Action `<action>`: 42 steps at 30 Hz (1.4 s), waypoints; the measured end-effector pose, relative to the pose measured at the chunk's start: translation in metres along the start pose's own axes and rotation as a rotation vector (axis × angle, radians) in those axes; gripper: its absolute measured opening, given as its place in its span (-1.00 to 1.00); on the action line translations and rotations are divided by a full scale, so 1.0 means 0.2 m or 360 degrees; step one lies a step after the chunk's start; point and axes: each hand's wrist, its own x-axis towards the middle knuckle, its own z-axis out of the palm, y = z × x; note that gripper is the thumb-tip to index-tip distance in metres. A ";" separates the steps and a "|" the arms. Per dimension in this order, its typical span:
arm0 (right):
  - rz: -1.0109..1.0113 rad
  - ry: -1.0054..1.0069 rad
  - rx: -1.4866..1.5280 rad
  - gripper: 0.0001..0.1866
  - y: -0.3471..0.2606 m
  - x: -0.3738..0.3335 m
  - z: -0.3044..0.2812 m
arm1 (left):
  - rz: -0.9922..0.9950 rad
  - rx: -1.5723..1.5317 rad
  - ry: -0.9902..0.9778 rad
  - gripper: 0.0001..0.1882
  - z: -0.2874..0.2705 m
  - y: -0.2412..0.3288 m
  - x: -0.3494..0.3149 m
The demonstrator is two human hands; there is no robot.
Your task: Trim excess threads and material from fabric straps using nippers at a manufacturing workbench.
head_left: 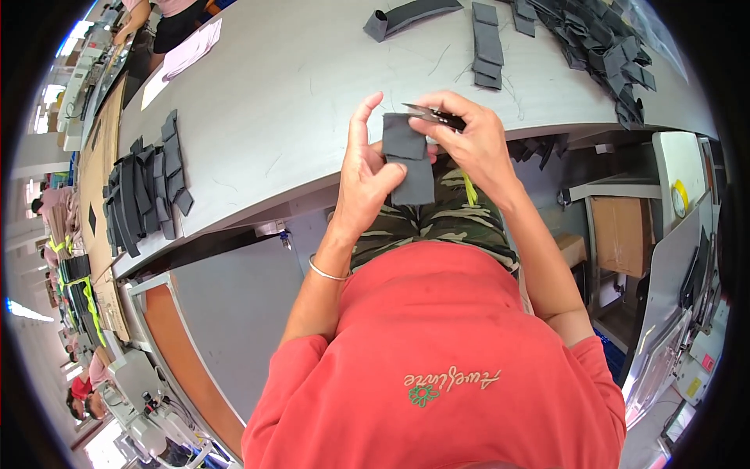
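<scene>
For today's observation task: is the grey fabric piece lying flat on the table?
No, the left hand holds the fabric piece up, off the table.

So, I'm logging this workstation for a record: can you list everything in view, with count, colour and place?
fabric piece: one, dark grey, held in front of the person
thread snips: one, dark, at the piece's top edge
worktable: one, grey, ahead
left stack of pieces: many, dark grey, table's left end
right heap of pieces: many, dark grey, table's far right
small stack: several, dark grey, top centre
cardboard box: one, brown, under the table at right
left hand: holds the fabric piece
right hand: holds the thread snips
</scene>
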 end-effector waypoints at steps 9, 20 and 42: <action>0.0064 -0.0333 0.0338 -0.82 -0.03 0.07 0.01 | -0.0202 0.0195 0.0234 -0.70 -0.06 0.06 0.01; -0.1148 0.0381 -0.0965 -0.71 -0.01 0.00 -0.01 | -0.0208 -0.0167 0.0522 -0.78 -0.10 0.05 0.01; -0.0858 0.0323 -0.0746 -0.83 -0.05 -0.01 -0.02 | -0.0278 -0.0092 0.0515 -0.78 -0.09 0.03 0.00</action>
